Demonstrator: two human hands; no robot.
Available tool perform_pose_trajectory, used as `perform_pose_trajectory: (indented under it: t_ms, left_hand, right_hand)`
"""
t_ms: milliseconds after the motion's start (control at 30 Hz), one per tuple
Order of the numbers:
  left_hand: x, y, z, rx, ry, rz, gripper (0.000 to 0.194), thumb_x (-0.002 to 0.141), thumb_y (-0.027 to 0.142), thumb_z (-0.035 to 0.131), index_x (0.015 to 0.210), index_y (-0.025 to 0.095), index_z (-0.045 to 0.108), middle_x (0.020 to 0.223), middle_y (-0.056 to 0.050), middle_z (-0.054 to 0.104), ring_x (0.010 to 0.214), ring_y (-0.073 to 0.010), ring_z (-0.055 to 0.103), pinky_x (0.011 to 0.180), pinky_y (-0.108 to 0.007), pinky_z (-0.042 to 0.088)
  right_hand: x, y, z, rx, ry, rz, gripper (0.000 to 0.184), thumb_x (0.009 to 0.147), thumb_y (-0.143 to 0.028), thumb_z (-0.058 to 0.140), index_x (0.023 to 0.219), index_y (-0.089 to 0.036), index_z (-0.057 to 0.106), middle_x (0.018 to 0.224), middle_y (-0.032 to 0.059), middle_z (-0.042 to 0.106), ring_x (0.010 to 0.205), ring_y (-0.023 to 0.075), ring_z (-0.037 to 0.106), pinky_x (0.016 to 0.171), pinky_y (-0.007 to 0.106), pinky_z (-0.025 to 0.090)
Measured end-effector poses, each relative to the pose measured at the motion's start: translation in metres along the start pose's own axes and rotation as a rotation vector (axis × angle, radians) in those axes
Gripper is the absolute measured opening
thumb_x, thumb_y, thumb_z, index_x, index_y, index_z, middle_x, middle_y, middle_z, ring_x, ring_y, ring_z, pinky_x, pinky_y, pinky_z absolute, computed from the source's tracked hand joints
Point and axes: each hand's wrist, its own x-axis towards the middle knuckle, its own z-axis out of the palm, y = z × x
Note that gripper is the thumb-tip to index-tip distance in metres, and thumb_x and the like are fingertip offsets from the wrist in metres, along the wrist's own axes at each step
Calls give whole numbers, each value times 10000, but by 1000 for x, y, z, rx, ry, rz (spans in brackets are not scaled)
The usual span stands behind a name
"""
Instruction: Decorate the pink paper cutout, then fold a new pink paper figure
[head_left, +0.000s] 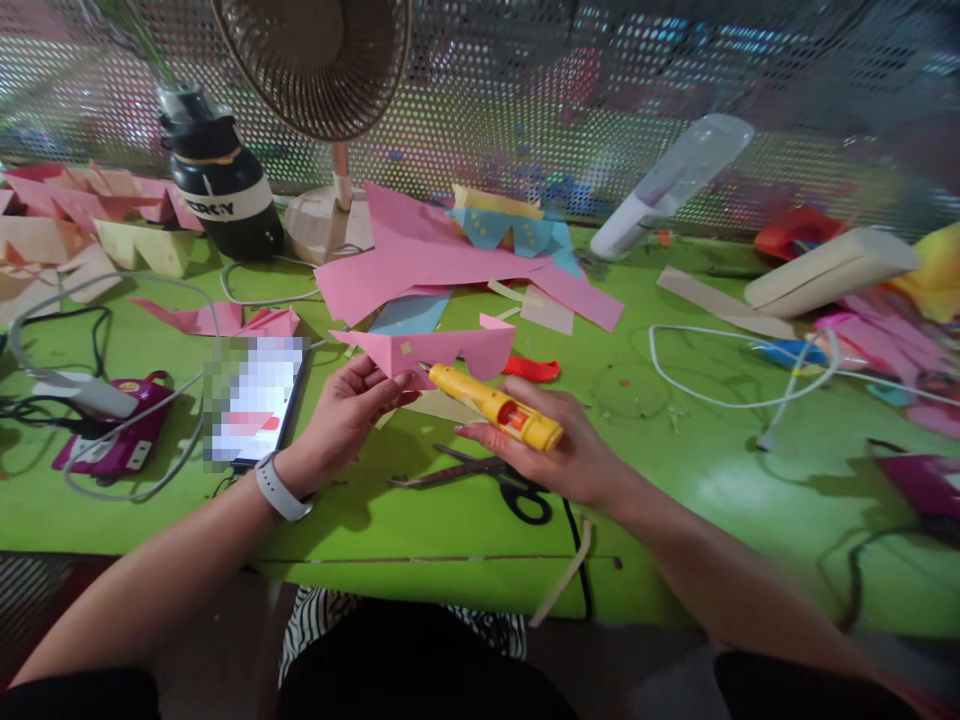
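Observation:
Between the fingers of my left hand (367, 400) is a folded pink paper mask (442, 350) with small yellow squares on it. My right hand (566, 455) is wrapped round a yellow hot glue gun (487, 402) with an orange part in its side. The gun's dark tip points left at the mask, close to my left fingertips; whether it touches the paper I cannot tell. Below the gun, black-handled scissors (525, 500) lie on the green table, partly hidden by my right hand. A red cutter (536, 369) lies just behind the gun.
Behind are pink sheets (420, 250), a blue paper mask (499, 232), a fan (319, 50) and a black bottle (225, 190). A phone (259, 400) and purple power strip (124, 430) with cables lie left. A white cable (697, 400) loops on the right.

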Motion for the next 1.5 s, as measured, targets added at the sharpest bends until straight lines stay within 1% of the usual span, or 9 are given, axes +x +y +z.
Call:
perform_pose_trajectory:
  t_ms: [500,733,867,1000,1167,1267,1367,1433,1500]
  left_hand:
    - [-1,1,1,-12,-10,-4,205,739,199,805,933,203,736,972,-27,762,877,-144,707,839,-257,571]
    - [2,0,-3,-88,52,25,195,721,206,824,898,206,742,888,-2,748,834,-130,700,799,-241,587]
    - [6,2,-6,-124,132,30,127,727,193,808,821,209,725,884,11,742,797,-114,694,745,-216,585]
    - [9,7,-6,-171,188,29,106,738,158,783,763,199,688,812,31,732,674,-76,675,702,-188,580]
    - [12,10,-6,-231,207,75,152,737,160,776,711,187,629,750,40,706,687,-85,700,746,-198,588]
    - [12,10,-6,-226,227,70,136,758,183,762,743,195,627,742,34,709,721,-100,714,799,-217,587]
    - [13,9,-5,-242,242,65,130,757,170,761,763,197,634,784,24,731,764,-109,717,831,-233,583]
    - [13,9,-5,-262,249,72,120,756,159,760,768,195,647,809,17,738,781,-113,711,848,-248,579]
    - [13,8,-5,-265,252,80,99,761,155,755,770,192,664,826,10,739,802,-116,702,883,-270,567]
  right_hand:
    - [-1,1,0,9,13,-21,391,838,-403,716,709,-231,389,588,-73,412,486,80,355,458,250,314]
    - [-4,10,-25,-106,158,8,296,822,-433,710,783,-224,504,615,-54,505,498,101,448,469,247,362]
    - [-14,41,-46,-311,325,128,343,770,-517,708,766,-223,531,606,-24,558,474,119,449,456,263,347]
    - [-29,91,-61,-545,391,392,399,776,-615,626,771,-224,547,729,67,642,598,201,562,546,318,394]
    - [-38,123,-76,-735,87,599,429,759,-625,613,854,-207,613,864,126,666,727,287,613,580,359,396]
    - [-39,106,-83,-771,13,510,377,773,-518,657,946,-183,655,1041,178,658,907,358,634,692,424,455]
    - [-37,70,-77,-744,78,297,265,887,-404,569,1000,-185,666,1087,171,654,1038,367,615,818,467,475]
    - [-33,45,-61,-593,-44,59,225,930,-357,533,1028,-198,658,1087,124,666,1005,298,635,860,447,493]
    - [-28,26,-39,-432,-321,-105,196,937,-302,534,1043,-186,651,1096,107,662,1006,250,635,878,411,509]
